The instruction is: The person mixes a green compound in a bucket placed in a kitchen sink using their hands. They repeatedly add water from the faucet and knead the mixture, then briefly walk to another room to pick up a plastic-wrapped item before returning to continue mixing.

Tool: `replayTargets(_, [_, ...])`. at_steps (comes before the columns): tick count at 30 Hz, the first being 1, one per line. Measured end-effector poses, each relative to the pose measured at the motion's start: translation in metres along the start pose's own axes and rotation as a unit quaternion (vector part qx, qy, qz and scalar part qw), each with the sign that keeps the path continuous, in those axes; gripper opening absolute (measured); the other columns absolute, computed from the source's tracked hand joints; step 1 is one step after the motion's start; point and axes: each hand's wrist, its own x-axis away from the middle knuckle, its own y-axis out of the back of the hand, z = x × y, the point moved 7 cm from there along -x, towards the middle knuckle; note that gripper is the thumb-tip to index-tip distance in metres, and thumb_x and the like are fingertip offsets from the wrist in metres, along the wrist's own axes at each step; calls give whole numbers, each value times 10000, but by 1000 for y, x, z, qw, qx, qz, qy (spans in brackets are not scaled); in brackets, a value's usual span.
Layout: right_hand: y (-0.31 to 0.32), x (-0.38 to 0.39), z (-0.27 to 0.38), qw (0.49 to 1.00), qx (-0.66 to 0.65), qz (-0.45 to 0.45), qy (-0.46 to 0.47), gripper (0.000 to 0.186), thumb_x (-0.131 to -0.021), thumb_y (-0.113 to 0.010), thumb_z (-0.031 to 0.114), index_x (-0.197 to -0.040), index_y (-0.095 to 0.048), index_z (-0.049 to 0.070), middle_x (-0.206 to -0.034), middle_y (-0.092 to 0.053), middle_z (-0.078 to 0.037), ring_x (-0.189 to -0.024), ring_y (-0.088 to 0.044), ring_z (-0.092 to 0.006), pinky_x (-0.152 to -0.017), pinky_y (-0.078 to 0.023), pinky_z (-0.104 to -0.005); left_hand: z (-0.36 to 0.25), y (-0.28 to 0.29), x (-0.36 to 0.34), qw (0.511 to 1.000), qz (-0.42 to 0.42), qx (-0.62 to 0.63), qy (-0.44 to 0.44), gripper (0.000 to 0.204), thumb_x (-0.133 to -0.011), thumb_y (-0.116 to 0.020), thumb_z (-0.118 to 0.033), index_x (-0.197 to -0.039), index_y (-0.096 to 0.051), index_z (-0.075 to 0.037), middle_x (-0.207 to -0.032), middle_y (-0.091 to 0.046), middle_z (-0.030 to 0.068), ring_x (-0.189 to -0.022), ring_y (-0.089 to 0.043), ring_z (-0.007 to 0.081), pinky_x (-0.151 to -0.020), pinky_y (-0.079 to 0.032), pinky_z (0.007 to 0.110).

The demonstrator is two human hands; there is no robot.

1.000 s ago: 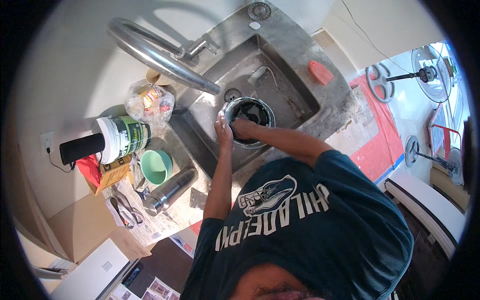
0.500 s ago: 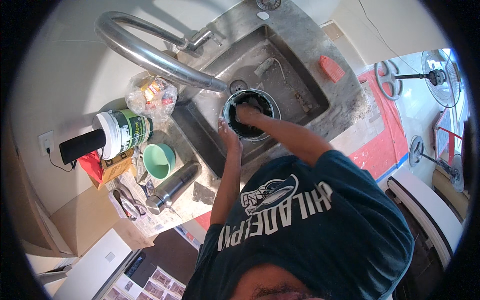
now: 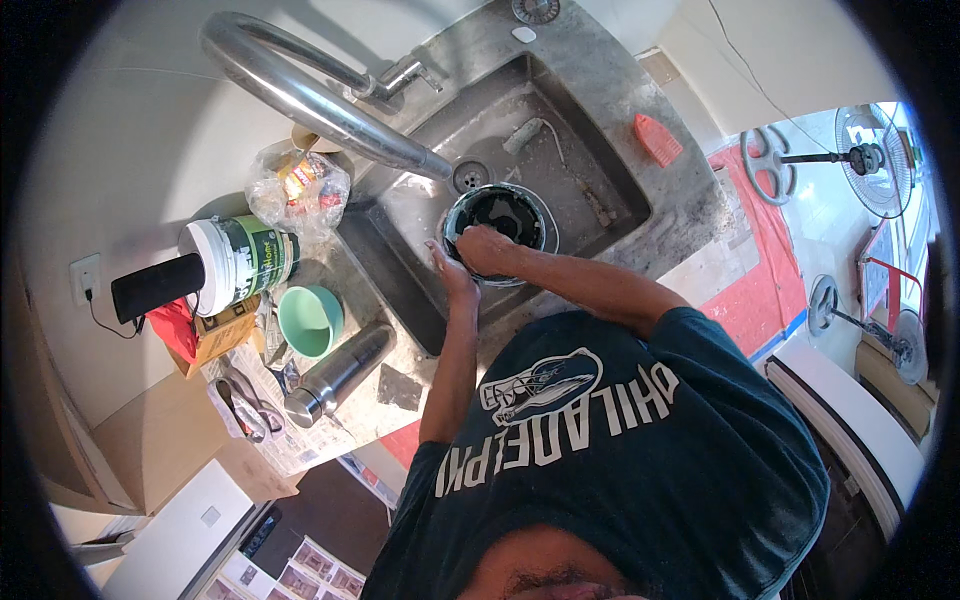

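at the far left we see a black phone (image 3: 155, 287) lying against a white tub (image 3: 240, 262) with a green label, its cable running to a wall socket (image 3: 86, 280). just above and to the right of the tub sits a clear plastic bag (image 3: 298, 192) of packets. below the tub stands a mint green cup (image 3: 309, 321), and just beside it a steel flask (image 3: 338, 373) lies on its side on spread newspaper (image 3: 300, 440), near some scissors (image 3: 245, 400).

moving right, a long curved steel tap (image 3: 310, 95) arches over the steel sink (image 3: 600, 170). in the sink basin, just below the drain (image 3: 470, 177), sits a round black bucket (image 3: 510, 212), dark inside.

our left hand (image 3: 452, 275) rests flat against the bucket's outer left wall, fingers extended upward and pressing on it rather than curled round it. our right hand (image 3: 484, 249) is over the near rim, reaching into the bucket with the fingers bent; we cannot tell whether it holds anything inside.

further right in the basin lies a paint roller (image 3: 525, 135) with its handle trailing away. on the counter beyond the sink's right edge sits an orange scrubbing pad (image 3: 658, 139). at the far right two standing fans (image 3: 870, 160) stand on the floor.
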Motion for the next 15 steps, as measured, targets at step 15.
replayTargets(15, [-1,15,-38,999,-34,16,-24,197,-753,-630,136,-820,-706,-32,-854,-681,-254,-823,-683,-385,-764,-543,-467,-10,12,-25,993,50,3,-109,855,-964,-189,-659,-1421,-341,47,-1421,-448,164,-1273,-474,296,-1094,-349,406])
